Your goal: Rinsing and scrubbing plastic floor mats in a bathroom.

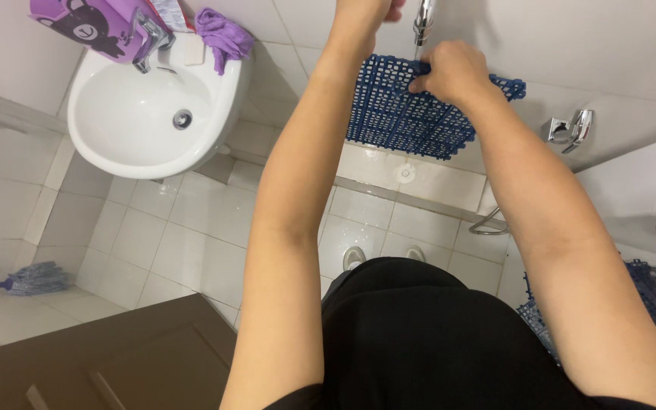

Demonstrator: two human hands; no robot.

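A blue plastic grid mat (400,114) hangs upright against the white tiled wall, under a chrome spout (424,19). My right hand (453,72) grips the mat's top edge, fingers curled over it. My left hand (366,11) is raised at the top of the view, closed near the spout; what it holds is cut off by the frame edge.
A white basin (153,114) with a chrome tap stands at the left, a purple cloth (223,34) on its rim. A mop head (36,279) lies on the floor tiles at left. Another blue grid mat (651,296) lies at right. A dark wooden door (93,357) is below.
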